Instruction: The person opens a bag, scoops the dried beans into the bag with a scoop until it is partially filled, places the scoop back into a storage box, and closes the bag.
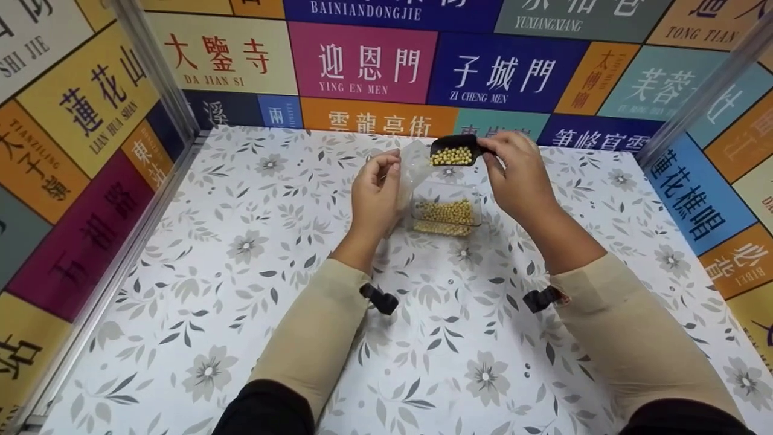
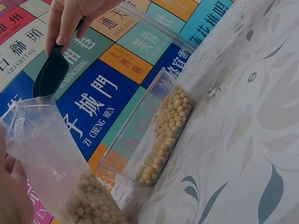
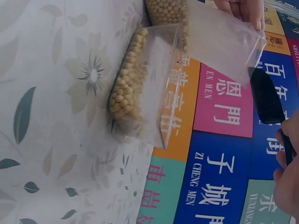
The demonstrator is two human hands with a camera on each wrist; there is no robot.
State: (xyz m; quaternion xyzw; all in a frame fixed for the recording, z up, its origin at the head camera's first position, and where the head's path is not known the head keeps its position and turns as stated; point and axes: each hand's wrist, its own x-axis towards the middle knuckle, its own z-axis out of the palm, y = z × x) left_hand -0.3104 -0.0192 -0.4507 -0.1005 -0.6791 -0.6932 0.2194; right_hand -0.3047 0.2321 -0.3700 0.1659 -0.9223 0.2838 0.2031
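My left hand (image 1: 375, 190) grips a clear plastic bag (image 2: 51, 158) near its top. Yellowish soybeans (image 2: 91, 205) fill the bag's bottom. Between thumb and fingers, my right hand (image 1: 522, 175) holds a black scoop (image 3: 267, 95) by its handle. Soybeans (image 1: 453, 156) lie in the scoop in the head view, and its front edge is at the bag's mouth. Below the scoop, a clear rectangular box (image 1: 447, 190) stands on the table beside the bag, with a layer of soybeans (image 3: 127, 88) inside. The left fingers are partly hidden by the bag in the left wrist view.
A white cloth with grey flowers and leaves covers the table (image 1: 241, 302). Colourful panels with place names (image 1: 362, 63) stand behind and along both sides, with metal posts (image 1: 151, 66) at the corners. Dark straps (image 1: 379, 298) hang by both wrists.
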